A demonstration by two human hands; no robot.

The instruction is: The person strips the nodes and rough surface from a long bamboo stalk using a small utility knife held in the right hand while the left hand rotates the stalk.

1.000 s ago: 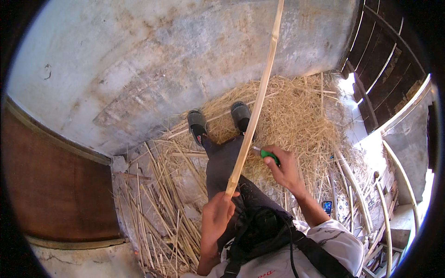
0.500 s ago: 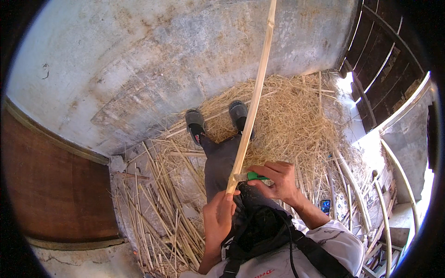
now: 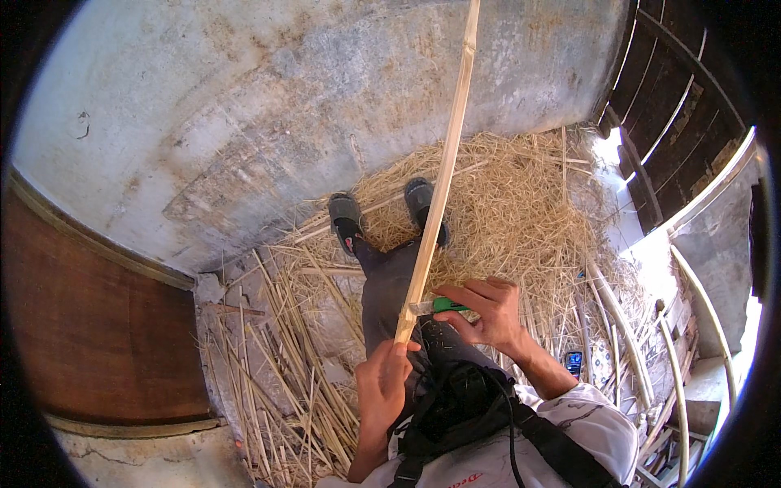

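Observation:
A long pale bamboo strip (image 3: pixel 440 183) slants up from my lap past the top of the picture. My left hand (image 3: pixel 382 381) is closed round its lower end, the index finger lying across it. In my right hand (image 3: pixel 488 313) is a knife with a green handle (image 3: pixel 449 304), gripped between thumb and fingers. The knife's short blade touches the strip just above my left hand, near a node. My right fingers partly cover the handle.
Pale shavings (image 3: pixel 521 203) cover the floor ahead of my shoes (image 3: pixel 345 213). Many thin bamboo strips (image 3: pixel 301 382) lie to my left. Thicker poles (image 3: pixel 622 333) and a phone (image 3: pixel 573 363) lie at right. A stained wall (image 3: pixel 325 98) stands in front, a brown wooden panel (image 3: pixel 98 317) at left.
The strip's upper part has swung slightly left. The knife handle has tilted a little and its blade stays near the same spot on the strip; both hands have barely moved.

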